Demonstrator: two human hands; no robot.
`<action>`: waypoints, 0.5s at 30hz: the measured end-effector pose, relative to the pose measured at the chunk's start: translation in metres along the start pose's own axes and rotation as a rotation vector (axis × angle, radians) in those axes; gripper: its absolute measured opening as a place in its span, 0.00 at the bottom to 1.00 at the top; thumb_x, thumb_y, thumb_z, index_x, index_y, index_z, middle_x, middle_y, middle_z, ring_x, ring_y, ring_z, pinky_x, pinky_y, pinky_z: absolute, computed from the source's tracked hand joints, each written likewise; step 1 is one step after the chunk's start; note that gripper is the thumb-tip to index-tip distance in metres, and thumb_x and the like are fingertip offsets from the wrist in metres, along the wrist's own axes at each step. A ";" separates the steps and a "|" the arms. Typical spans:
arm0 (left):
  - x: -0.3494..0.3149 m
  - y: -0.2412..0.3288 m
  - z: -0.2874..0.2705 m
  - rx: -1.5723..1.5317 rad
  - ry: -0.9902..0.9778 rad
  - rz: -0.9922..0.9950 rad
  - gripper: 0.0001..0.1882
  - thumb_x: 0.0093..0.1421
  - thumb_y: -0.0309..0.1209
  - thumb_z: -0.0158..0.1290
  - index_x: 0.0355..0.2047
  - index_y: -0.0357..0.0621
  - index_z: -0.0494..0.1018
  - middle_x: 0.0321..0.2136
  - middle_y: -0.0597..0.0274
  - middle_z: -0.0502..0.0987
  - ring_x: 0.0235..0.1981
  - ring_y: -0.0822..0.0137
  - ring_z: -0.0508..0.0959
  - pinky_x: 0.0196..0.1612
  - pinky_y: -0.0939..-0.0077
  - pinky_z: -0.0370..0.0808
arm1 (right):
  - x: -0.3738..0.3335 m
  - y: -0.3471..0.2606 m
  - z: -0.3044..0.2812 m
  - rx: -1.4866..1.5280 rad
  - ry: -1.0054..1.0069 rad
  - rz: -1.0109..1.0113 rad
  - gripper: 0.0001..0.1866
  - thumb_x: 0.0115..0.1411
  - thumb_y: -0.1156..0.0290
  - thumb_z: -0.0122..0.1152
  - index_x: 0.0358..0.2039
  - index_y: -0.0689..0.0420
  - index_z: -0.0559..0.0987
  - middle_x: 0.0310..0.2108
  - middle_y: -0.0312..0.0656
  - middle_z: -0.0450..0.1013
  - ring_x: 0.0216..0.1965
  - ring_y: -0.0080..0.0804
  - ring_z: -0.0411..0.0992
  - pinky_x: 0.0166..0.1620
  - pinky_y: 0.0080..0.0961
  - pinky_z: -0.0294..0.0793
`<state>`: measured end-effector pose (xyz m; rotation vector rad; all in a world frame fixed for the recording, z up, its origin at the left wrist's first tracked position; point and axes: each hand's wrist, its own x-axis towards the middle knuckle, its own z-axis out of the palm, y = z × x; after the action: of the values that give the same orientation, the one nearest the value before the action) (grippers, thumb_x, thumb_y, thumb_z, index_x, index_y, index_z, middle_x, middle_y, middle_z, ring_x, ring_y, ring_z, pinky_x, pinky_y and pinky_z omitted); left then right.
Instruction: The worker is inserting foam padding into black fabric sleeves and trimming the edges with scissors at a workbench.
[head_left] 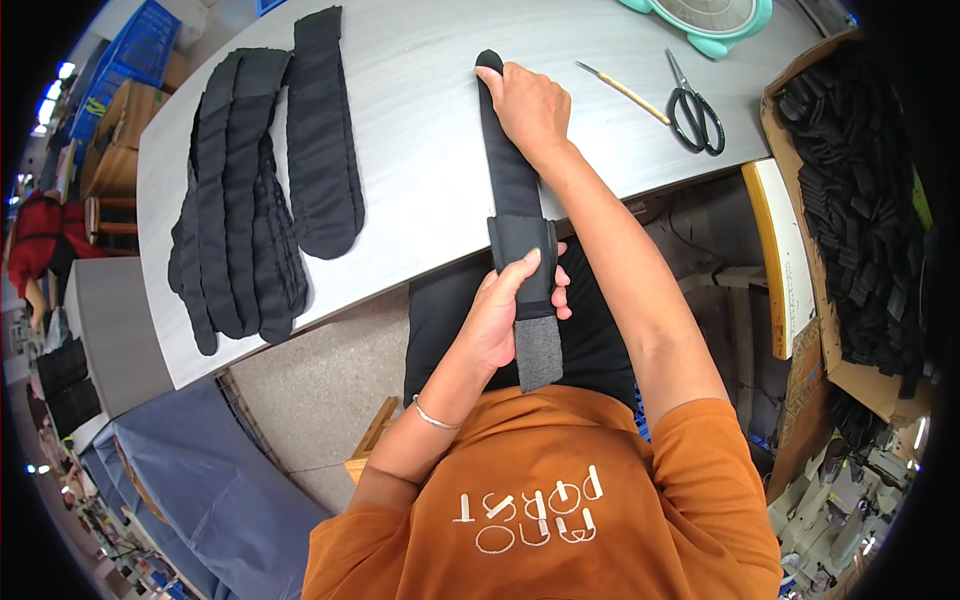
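Long black fabric strap [513, 185] with grey fuzzy tab [540, 356] is seemingly being straightened; left hand [495, 315] and right hand [532, 108] clamp fingers on it; next probably calls for even tension.

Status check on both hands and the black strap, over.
Left hand closed around black strap, near its grey end. Right hand gripping far rounded end. Scissors and pointed tool clear, to the right.

White lettering [541, 524] in two rows runs across the front of the orange-brown shirt [640, 490].
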<state>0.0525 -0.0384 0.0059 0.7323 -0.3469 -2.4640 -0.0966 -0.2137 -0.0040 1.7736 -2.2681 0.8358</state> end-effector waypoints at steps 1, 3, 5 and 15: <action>0.000 0.000 0.001 0.001 0.002 -0.001 0.24 0.70 0.41 0.47 0.56 0.33 0.65 0.31 0.59 0.76 0.29 0.66 0.77 0.35 0.68 0.79 | 0.000 -0.001 0.001 0.001 -0.001 0.001 0.29 0.66 0.44 0.52 0.19 0.57 0.76 0.13 0.45 0.72 0.16 0.43 0.72 0.20 0.35 0.69; -0.001 0.000 0.005 0.023 0.069 0.000 0.18 0.70 0.34 0.47 0.53 0.32 0.67 0.29 0.61 0.75 0.26 0.68 0.75 0.32 0.70 0.78 | 0.001 -0.002 0.004 -0.010 -0.019 -0.017 0.28 0.66 0.46 0.53 0.19 0.57 0.76 0.13 0.46 0.72 0.15 0.43 0.72 0.20 0.35 0.69; -0.003 0.002 0.012 0.055 0.093 0.024 0.17 0.70 0.34 0.48 0.51 0.33 0.68 0.29 0.62 0.74 0.25 0.69 0.75 0.32 0.71 0.78 | 0.006 -0.002 0.008 -0.020 -0.025 -0.044 0.28 0.66 0.47 0.54 0.19 0.58 0.76 0.13 0.46 0.73 0.15 0.43 0.72 0.20 0.35 0.70; -0.029 -0.011 0.009 0.177 0.096 -0.001 0.19 0.70 0.41 0.49 0.49 0.35 0.68 0.34 0.60 0.75 0.34 0.67 0.78 0.43 0.69 0.79 | 0.032 0.001 0.019 -0.031 0.047 -0.053 0.24 0.63 0.52 0.59 0.17 0.57 0.76 0.14 0.47 0.74 0.16 0.43 0.74 0.20 0.36 0.70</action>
<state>0.0629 -0.0122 0.0209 0.9203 -0.5331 -2.4101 -0.1025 -0.2502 -0.0063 1.7728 -2.1831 0.8192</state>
